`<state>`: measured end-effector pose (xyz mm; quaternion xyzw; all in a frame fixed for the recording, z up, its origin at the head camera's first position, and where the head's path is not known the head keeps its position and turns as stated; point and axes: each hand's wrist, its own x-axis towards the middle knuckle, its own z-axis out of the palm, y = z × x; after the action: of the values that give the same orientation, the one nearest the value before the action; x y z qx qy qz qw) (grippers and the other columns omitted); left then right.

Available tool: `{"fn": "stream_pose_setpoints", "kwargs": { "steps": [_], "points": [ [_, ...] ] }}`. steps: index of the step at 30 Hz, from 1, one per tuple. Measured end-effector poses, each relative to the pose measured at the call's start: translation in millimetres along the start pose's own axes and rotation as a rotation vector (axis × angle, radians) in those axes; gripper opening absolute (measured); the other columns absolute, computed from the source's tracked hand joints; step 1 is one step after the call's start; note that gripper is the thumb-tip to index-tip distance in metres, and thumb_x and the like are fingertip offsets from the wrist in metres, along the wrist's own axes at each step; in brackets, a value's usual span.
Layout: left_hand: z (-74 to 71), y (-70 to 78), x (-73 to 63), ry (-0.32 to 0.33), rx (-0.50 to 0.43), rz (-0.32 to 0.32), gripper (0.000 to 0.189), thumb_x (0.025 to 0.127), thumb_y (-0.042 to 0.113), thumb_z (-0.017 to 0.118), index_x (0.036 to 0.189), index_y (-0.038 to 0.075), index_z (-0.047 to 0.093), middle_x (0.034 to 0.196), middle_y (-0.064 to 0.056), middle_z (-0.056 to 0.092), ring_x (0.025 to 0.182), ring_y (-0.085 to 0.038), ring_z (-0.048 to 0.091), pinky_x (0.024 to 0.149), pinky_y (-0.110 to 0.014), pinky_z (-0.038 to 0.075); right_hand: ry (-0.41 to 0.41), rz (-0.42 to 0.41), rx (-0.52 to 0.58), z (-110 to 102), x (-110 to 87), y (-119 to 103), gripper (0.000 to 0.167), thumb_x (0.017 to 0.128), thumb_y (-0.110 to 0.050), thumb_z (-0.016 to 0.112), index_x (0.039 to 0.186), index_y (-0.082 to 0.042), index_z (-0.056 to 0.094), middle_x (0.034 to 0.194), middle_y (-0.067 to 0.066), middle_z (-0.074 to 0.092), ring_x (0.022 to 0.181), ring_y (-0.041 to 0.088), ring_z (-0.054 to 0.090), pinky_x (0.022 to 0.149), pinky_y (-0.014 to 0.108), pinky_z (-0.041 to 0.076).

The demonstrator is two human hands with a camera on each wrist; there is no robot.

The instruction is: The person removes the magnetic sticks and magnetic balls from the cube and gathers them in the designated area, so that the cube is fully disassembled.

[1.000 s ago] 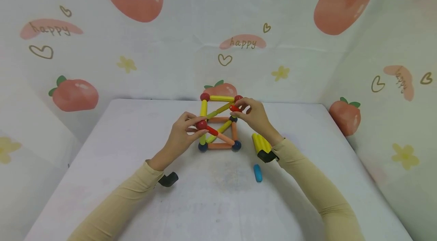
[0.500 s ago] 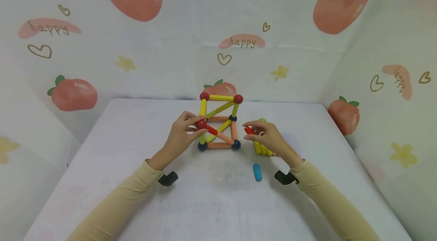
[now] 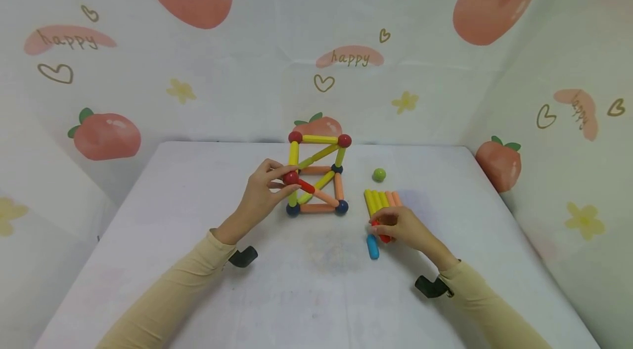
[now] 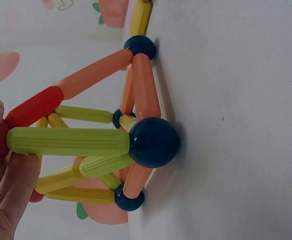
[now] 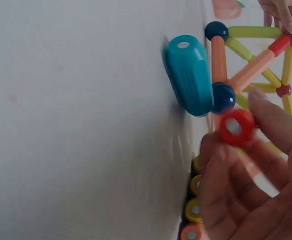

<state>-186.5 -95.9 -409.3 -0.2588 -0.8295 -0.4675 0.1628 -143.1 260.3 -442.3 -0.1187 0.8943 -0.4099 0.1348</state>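
A frame of magnetic sticks and balls stands mid-table, with dark blue balls (image 3: pixel 341 206) at its bottom corners and red balls above. My left hand (image 3: pixel 259 189) pinches the red ball (image 3: pixel 291 177) at its upper front left corner. From that ball a short red stick (image 4: pixel 37 106) joins an orange stick (image 4: pixel 97 74) slanting down to a blue ball. My right hand (image 3: pixel 407 231) pinches another short red magnetic stick (image 3: pixel 384 238) between thumb and fingers, its metal end facing the right wrist camera. Beside these fingers lies a short blue stick (image 3: pixel 373 248).
Yellow sticks (image 3: pixel 374 201) and orange sticks (image 3: pixel 394 198) lie in a row right of the frame, partly behind my right hand. A green ball (image 3: pixel 379 175) rests behind them. Printed fabric (image 3: pixel 425 3) walls in the white table (image 3: pixel 198 294) at the back and sides.
My right hand has drawn back from the frame's upper right, carrying the red stick down and toward me beside the blue stick. My left hand stays on its red ball.
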Motion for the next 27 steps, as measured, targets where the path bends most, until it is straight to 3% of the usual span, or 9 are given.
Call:
{"fn": "stream_pose_setpoints", "kwargs": {
  "steps": [12, 27],
  "points": [
    [0.2, -1.3, 0.2, 0.009, 0.016, 0.010, 0.041, 0.080, 0.013, 0.082, 0.120, 0.009, 0.071, 0.104, -0.010, 0.056, 0.092, -0.022, 0.066, 0.074, -0.027, 0.062, -0.117, 0.091, 0.029, 2.9, -4.4, 2.5, 0.029, 0.080, -0.026, 0.083, 0.090, -0.005, 0.067, 0.077, 0.002, 0.061, 0.063, 0.013, 0.057, 0.057, 0.027, 0.056],
    [0.1, 0.5, -0.2, 0.006, -0.004, -0.001, 0.042, 0.080, 0.013, 0.082, 0.120, 0.009, 0.071, 0.104, -0.010, 0.056, 0.095, -0.023, 0.066, 0.075, -0.032, 0.062, -0.061, 0.084, 0.011, 8.2, -4.9, 5.4, 0.031, 0.077, -0.028, 0.085, 0.093, -0.005, 0.072, 0.081, 0.004, 0.064, 0.061, 0.016, 0.057, 0.055, 0.029, 0.056]
  ]
}}
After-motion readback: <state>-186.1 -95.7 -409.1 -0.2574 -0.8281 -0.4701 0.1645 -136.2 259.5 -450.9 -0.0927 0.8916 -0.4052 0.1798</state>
